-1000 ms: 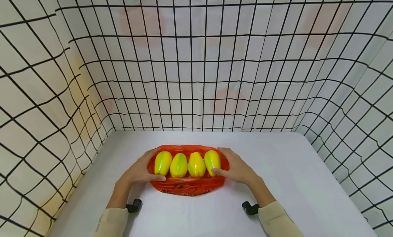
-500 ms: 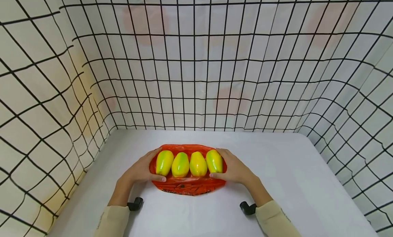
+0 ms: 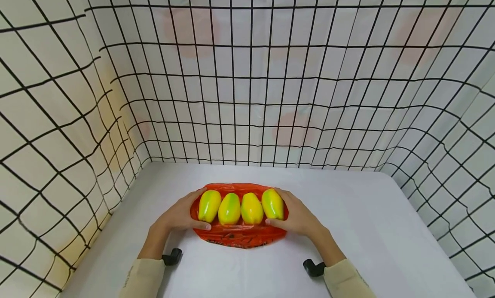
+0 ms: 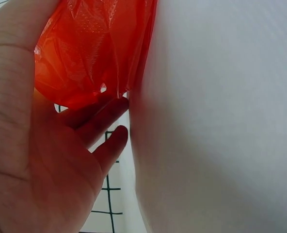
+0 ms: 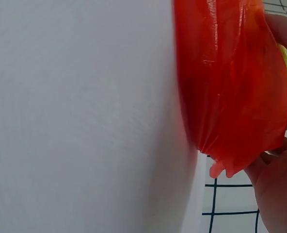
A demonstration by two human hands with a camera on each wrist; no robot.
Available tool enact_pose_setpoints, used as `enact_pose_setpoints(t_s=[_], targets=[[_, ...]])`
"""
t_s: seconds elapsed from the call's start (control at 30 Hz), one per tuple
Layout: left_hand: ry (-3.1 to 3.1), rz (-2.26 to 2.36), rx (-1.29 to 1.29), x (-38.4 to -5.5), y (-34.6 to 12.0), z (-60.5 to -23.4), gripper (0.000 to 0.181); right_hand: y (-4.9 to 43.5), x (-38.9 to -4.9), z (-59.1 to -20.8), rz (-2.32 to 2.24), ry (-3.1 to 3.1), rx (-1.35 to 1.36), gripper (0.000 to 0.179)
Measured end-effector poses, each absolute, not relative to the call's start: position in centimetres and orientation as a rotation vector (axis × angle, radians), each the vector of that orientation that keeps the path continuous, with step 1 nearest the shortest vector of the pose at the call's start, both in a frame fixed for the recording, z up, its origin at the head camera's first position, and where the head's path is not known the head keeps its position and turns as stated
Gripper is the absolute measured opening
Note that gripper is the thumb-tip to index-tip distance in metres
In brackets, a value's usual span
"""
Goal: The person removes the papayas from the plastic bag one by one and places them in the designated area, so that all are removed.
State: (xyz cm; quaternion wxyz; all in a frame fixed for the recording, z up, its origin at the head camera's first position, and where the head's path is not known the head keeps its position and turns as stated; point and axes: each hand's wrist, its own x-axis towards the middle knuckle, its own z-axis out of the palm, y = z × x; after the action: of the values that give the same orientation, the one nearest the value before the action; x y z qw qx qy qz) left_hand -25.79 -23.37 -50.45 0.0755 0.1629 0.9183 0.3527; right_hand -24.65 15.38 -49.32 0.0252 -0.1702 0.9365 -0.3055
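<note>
A red plastic bag point(image 3: 240, 238) with dark print along its front lies on the white table. Several glossy yellow-green fruits, mango-like in shape point(image 3: 229, 208), sit side by side in a row in its opening. My left hand point(image 3: 181, 214) holds the bag's left end, thumb in front and fingers behind. At the other end my right hand point(image 3: 299, 214) holds it the same way, beside the rightmost fruit point(image 3: 272, 204). In the left wrist view the crinkled bag point(image 4: 92, 53) lies between thumb and fingers. The bag point(image 5: 235, 97) hides part of my right fingers in the right wrist view.
The white tabletop point(image 3: 367, 229) stretches around the bag. White walls with a black grid point(image 3: 251, 87) rise at the back and both sides. A black wrist camera point(image 3: 172, 256) sits at my left cuff, another point(image 3: 314, 268) at my right.
My right thumb has shifted from the rightmost fruit down to its lower edge. That fruit leans a bit differently. Bag and hands appear slightly farther right, as does the background.
</note>
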Motion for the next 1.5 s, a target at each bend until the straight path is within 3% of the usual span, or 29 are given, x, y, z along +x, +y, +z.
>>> enact_pose_setpoints(t_s=[0.67, 1.13, 1.5], targets=[[2.801, 1.026, 0.438, -25.3, -23.1, -49.7, 0.107, 19.7, -23.0, -45.4, -1.144, 2.936, -0.423, 0.097], [2.826, 1.053, 0.466, -25.4, -23.2, -49.8, 0.100, 24.7, -22.7, -46.7, -1.119, 3.004, -0.420, 0.095], [2.797, 1.039, 0.430, -25.1, -23.2, -49.6, 0.098, 26.0, -22.8, -48.9, -0.971, 3.036, -0.374, 0.097]])
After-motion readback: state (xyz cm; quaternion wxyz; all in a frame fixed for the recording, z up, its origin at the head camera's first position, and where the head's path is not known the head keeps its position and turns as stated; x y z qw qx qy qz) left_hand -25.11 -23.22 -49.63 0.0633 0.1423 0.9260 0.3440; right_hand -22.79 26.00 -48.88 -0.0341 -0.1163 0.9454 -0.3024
